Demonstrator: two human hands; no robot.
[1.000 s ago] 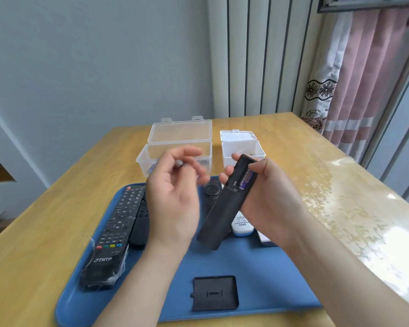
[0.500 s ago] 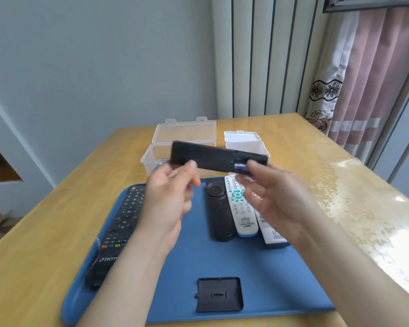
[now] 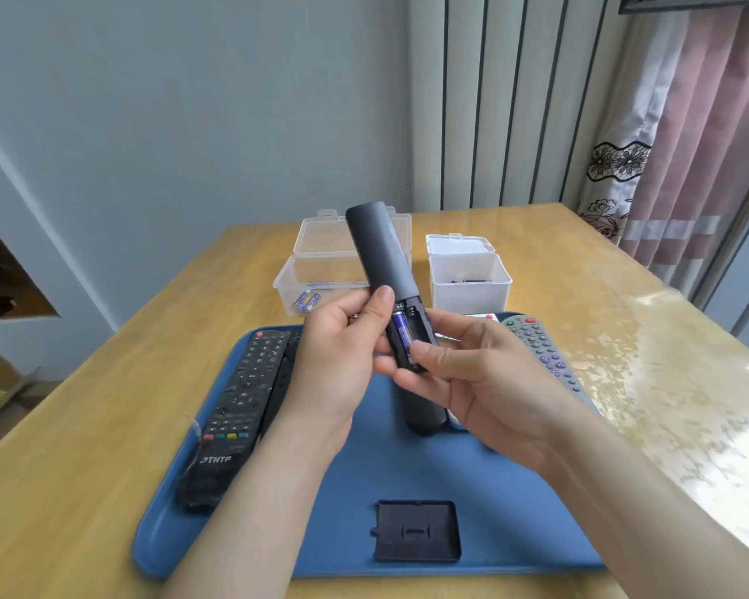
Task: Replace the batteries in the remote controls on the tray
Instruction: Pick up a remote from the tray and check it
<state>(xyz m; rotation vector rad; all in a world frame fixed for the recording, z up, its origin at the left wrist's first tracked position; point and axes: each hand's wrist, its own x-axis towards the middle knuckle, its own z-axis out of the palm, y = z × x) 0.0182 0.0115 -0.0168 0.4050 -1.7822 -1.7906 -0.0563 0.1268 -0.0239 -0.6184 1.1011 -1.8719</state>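
**Black held remote (image 3: 381,270) half loaded above the tray (image 3: 148,551)**

On the tray's left part: the TNTF remote (image 3: 238,408), face up, with a second dark remote (image 3: 283,382) tight against its right side. No telling whether either has been serviced.

Behind the tray's far left edge, on the counter (image 3: 104,404): a clear box (image 3: 321,278), lid open, with a few spare batteries (image 3: 307,301) inside.

Above the tray's middle: left hand (image 3: 338,365) wrapped round the held remote's left side, thumb laid along the edge of the open compartment. Inside that compartment: one blue battery (image 3: 401,335) in the left slot, the right slot apparently bare. Right hand (image 3: 485,382) cupped under the lower end, fingers curled behind, thumb pressed on the battery's lower tip.

Flat on the tray beneath the hands: another black remote (image 3: 420,412). On the tray's near part: the battery cover (image 3: 417,530), loose, well apart from the held remote.

Behind the tray's far right edge: a small box (image 3: 468,261), open, with dark cells inside, probably spent ones. On the tray's right part: a grey remote (image 3: 541,352), face up.

Progress, as a judgement: partway through this one unit. Done: cover off. Unclear: battery being pushed home or prised out. Left: both slots filled with fresh cells, cover snapped back, then likely the other remotes.
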